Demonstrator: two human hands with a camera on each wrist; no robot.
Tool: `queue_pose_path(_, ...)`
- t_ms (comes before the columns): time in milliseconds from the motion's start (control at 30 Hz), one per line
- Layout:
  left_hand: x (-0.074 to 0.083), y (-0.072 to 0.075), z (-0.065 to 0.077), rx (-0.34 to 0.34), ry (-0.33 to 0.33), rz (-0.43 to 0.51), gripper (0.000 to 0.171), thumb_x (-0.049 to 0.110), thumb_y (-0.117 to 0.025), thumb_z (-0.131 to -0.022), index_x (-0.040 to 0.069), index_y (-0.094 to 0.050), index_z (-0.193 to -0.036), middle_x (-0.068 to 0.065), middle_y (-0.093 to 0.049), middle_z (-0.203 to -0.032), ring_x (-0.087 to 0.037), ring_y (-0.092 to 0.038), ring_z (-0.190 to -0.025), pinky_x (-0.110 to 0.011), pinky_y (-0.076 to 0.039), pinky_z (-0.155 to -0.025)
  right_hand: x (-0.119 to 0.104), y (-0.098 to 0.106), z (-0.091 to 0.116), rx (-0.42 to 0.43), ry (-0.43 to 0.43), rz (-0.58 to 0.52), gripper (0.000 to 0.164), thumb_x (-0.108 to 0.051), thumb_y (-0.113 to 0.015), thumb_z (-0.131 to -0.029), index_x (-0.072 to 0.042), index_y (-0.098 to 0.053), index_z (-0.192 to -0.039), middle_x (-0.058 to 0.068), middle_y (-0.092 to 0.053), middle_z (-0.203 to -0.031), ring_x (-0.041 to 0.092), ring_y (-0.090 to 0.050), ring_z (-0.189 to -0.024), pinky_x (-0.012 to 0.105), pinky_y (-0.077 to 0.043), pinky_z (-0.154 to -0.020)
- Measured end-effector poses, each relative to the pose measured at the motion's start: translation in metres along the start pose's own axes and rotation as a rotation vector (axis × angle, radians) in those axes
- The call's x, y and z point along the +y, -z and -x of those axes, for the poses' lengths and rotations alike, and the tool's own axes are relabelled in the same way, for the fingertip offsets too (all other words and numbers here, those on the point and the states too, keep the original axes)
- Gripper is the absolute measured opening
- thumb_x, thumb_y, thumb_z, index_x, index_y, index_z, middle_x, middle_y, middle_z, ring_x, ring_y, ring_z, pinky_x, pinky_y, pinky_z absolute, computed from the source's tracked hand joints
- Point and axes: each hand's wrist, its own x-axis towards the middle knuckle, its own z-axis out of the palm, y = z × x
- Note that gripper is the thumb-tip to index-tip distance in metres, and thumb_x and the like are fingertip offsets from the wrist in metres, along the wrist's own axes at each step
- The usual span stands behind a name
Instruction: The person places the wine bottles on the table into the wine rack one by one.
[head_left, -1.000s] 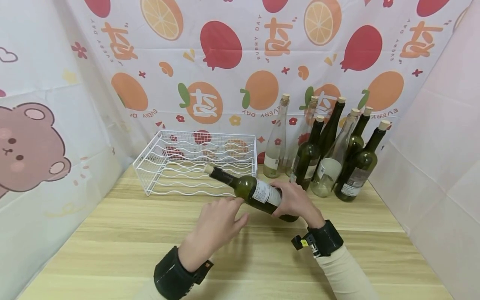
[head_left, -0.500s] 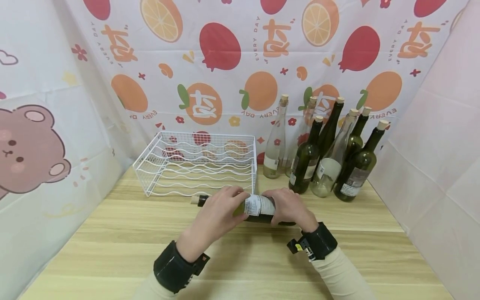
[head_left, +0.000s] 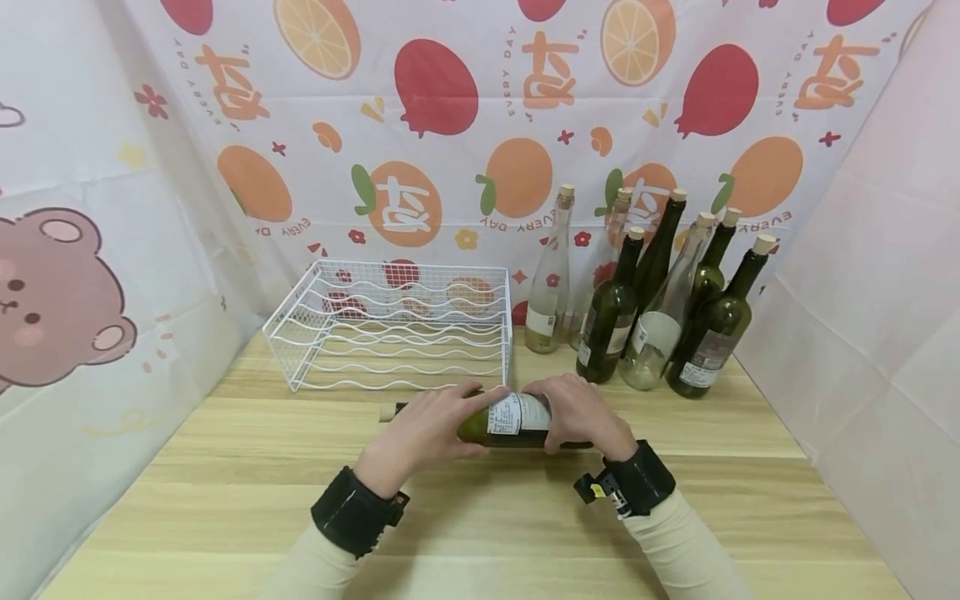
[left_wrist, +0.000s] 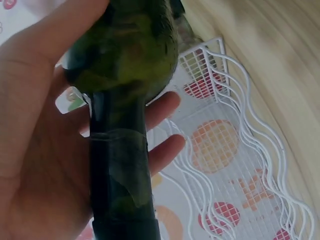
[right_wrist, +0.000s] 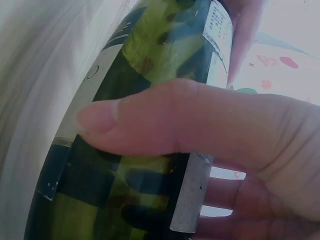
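Observation:
A dark green wine bottle with a pale label lies sideways in front of the rack, its cork end pointing left. My right hand grips the bottle's body, thumb across the near side and fingers behind the glass. Around the shoulder and neck, my left hand holds the bottle from the other end; its fingers show past the neck in the left wrist view. Most of the neck is hidden by the left hand in the head view. Whether the bottle touches the table, I cannot tell.
A white wire rack with wavy bars stands behind the hands, toward the left. Several corked bottles, green and clear, stand upright at the back right, among them a clear bottle and a green bottle. A printed curtain hangs behind the wooden table.
The bottle has swung from a tilt, cork up, to nearly level, and dropped lower in front of the rack. My left hand has gone from beside the bottle to gripping its shoulder and neck.

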Motion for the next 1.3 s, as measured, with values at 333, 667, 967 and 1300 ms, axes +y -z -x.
queue_pose_path(333, -0.011, -0.007, -0.002, -0.032, 0.005, 0.01, 0.083, 0.046, -0.085, -0.081, 0.035, -0.048, -0.154, -0.01, -0.065, -0.131, -0.029, -0.07, -0.106, -0.048, -0.058, -0.086, -0.001, 0.001, 0.001, -0.034, -0.007, -0.036, 0.075, -0.009, -0.101, -0.053, -0.021, -0.074, -0.123, 0.0, -0.075, -0.109, 0.02, -0.061, -0.094, 0.04, -0.052, -0.077)
queue_pose_path(667, -0.022, -0.004, 0.0, -0.003, -0.031, 0.013, 0.083, 0.042, -0.088, -0.076, 0.036, -0.052, -0.151, -0.004, -0.066, -0.12, -0.017, -0.066, -0.091, -0.036, -0.057, -0.077, -0.004, 0.0, 0.001, -0.073, 0.017, -0.066, 0.084, -0.014, -0.1, -0.058, -0.02, -0.067, -0.135, 0.001, -0.073, -0.122, 0.022, -0.064, -0.104, 0.043, -0.053, -0.089)
queue_pose_path(967, -0.032, 0.003, 0.008, -0.001, -0.009, 0.044, 0.081, 0.043, -0.088, -0.075, 0.035, -0.056, -0.149, -0.001, -0.068, -0.126, -0.022, -0.069, -0.102, -0.042, -0.058, -0.086, 0.007, 0.007, 0.005, -0.127, 0.023, -0.108, 0.089, -0.026, -0.099, -0.064, -0.01, -0.06, -0.143, 0.009, -0.067, -0.138, 0.026, -0.062, -0.119, 0.046, -0.051, -0.101)
queue_pose_path(1300, -0.05, 0.016, 0.023, -0.034, 0.075, 0.097, 0.08, 0.038, -0.088, -0.077, 0.036, -0.054, -0.149, -0.016, -0.061, -0.147, -0.041, -0.062, -0.129, -0.063, -0.05, -0.103, 0.017, 0.013, 0.009, -0.145, -0.008, -0.078, 0.089, -0.028, -0.097, -0.068, -0.005, -0.057, -0.145, 0.014, -0.064, -0.143, 0.035, -0.059, -0.133, 0.053, -0.048, -0.11)
